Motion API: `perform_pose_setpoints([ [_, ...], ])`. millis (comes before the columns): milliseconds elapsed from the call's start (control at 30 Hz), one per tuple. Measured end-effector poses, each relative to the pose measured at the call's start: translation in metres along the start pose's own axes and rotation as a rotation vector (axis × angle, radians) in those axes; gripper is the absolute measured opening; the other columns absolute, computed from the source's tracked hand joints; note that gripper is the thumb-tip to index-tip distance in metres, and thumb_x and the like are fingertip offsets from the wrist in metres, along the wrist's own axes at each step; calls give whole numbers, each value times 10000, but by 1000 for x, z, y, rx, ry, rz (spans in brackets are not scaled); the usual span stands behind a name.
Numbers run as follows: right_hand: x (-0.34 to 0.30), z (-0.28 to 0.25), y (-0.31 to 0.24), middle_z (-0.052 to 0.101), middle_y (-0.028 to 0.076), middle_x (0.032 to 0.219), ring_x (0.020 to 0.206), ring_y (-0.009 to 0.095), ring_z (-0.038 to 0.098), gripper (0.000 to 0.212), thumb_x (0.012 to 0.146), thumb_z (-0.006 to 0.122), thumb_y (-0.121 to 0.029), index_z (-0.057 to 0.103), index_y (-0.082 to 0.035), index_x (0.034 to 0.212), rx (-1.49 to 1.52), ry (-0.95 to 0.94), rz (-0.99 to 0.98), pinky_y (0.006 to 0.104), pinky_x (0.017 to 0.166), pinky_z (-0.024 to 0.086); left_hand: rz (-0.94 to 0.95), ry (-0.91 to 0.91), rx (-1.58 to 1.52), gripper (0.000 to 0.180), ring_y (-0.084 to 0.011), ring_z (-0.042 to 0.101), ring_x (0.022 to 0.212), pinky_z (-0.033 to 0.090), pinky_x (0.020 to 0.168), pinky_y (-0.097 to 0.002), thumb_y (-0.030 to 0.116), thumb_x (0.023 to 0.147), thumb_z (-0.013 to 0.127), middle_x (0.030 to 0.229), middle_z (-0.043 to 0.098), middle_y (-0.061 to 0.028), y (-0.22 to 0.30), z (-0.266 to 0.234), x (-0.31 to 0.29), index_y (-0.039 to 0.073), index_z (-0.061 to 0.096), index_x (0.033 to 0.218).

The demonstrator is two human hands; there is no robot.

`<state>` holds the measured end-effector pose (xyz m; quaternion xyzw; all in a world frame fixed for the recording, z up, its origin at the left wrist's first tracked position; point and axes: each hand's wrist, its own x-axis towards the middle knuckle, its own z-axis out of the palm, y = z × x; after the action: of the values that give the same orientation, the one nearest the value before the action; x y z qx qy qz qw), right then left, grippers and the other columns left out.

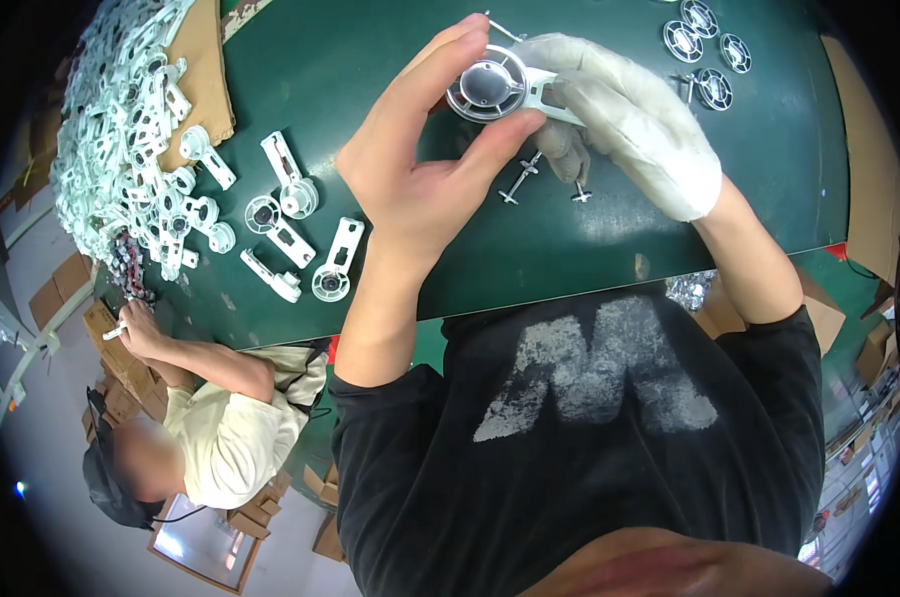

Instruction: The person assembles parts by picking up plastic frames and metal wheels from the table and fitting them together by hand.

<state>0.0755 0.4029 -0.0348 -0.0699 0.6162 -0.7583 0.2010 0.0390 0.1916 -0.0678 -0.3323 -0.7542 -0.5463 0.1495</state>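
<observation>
My bare left hand [415,164] is closed around the rim of a chrome spoked ring [490,85], thumb below and fingers above. The ring sits at the round end of a white plastic part with a flat slotted arm [542,93]. My right hand [639,114], in a whitish glove, is closed on that arm; its fingertips are partly hidden behind the part. A thin chrome piece [504,27] shows beside my left fingertips. Small chrome cross-shaped pieces [519,179] lie on the green table [609,224] just below my hands.
Several white parts with round ends [332,269] lie left of my left arm. A large heap of white parts [121,129] fills the far left, beside a cardboard sheet [201,80]. Several chrome rings [683,42] lie at the far right. A co-worker [221,428] sits at lower left.
</observation>
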Motion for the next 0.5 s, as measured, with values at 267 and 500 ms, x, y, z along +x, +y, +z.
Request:
perform_pose_setpoints([
  [267, 0, 1, -4, 647, 45, 897, 760, 118, 625, 444, 1069, 506, -314, 557, -14, 1393, 23, 28, 34, 262, 694, 516, -82, 34, -303, 595, -278, 702, 1116, 596, 947, -343, -25, 845, 811, 1361, 608, -292, -7, 3, -2, -95, 519, 1358],
  [500, 1, -1, -6, 670, 48, 918, 797, 115, 649, 448, 1053, 536, -297, 559, -5, 1392, -6, -20, 42, 265, 714, 529, -37, 97, -219, 582, -243, 732, 1073, 627, 857, -311, 108, 744, 915, 1239, 718, -180, -5, 7, 1, -15, 663, 1254],
])
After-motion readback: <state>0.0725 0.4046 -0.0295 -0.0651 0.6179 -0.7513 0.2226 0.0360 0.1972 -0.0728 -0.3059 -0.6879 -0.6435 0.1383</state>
